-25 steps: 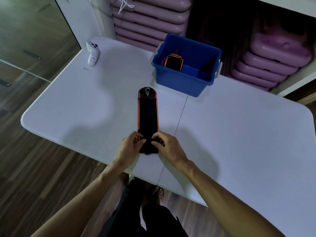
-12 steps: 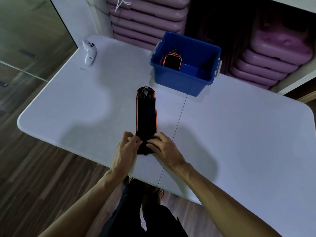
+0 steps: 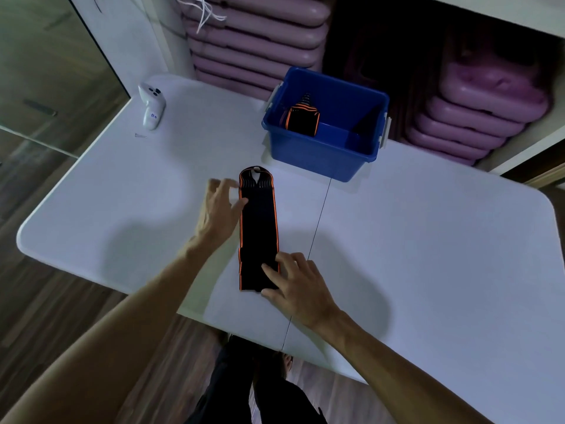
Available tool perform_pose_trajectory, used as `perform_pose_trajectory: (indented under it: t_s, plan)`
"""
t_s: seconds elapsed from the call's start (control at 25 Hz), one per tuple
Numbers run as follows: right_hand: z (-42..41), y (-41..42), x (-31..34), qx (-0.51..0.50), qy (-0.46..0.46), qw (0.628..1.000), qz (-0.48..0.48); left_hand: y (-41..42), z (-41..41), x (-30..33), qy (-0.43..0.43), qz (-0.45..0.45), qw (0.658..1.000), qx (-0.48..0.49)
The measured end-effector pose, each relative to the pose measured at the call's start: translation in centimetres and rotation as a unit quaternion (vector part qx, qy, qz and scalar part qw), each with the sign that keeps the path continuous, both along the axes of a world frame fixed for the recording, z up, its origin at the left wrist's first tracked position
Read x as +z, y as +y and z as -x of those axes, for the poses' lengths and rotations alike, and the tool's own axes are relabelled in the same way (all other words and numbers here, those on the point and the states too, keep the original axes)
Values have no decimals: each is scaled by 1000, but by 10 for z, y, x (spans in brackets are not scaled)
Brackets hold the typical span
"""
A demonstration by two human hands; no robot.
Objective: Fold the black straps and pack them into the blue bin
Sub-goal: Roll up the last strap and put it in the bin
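Note:
A black strap (image 3: 258,228) with orange edges lies lengthwise on the white table (image 3: 412,240), its far end pointing to the blue bin (image 3: 324,148). My right hand (image 3: 293,280) rests with straight fingers on the strap's near end. My left hand (image 3: 218,206) is blurred beside the strap's far left edge, fingers spread, thumb touching the edge. A folded black strap (image 3: 302,119) with orange trim stands inside the bin at its left side.
A white controller (image 3: 151,107) lies at the table's far left corner, a small pin (image 3: 140,135) beside it. Stacked purple step platforms (image 3: 253,41) fill the shelves behind the bin. A seam (image 3: 315,240) runs across the table. The near table edge is below my wrists.
My left hand has left the strap's near end and moved forward to its far left side. My right hand stays on the near end, now flatter.

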State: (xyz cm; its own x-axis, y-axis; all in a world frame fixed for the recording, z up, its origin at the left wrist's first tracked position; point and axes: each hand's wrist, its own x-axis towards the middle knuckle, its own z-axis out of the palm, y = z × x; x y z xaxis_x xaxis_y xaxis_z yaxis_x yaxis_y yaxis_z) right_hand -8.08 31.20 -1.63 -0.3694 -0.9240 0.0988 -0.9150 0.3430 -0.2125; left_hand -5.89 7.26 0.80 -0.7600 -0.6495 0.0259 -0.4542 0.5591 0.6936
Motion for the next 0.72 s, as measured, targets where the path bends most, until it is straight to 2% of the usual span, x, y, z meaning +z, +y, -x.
perform_pose_trajectory:
  t_s: [0.12, 0.2, 0.32, 0.44, 0.52, 0.6, 0.72]
  plan:
    - [0, 0, -2, -8, 6, 1000, 5, -24, 49, -3, -128, -33, 991, -26]
    - [0, 0, -5, -10, 10, 1000, 6, -34, 66, -13, -164, -47, 985, -28]
    - [2, 0, -9, -8, 21, 1000, 7, -46, 77, -26, -148, -69, 987, -9]
    - [4, 0, -12, 2, 25, 1000, -1, -53, 81, -27, -138, -14, 990, -29]
    - [4, 0, -12, 9, 30, 1000, -3, -53, 77, -27, -99, 7, 994, -42]
    - [4, 1, -13, 20, 36, 999, -9, -50, 61, -30, -62, 4, 996, -57]
    - [4, 3, -14, 36, 35, 999, -13, -42, 40, -39, -60, -13, 996, -67]
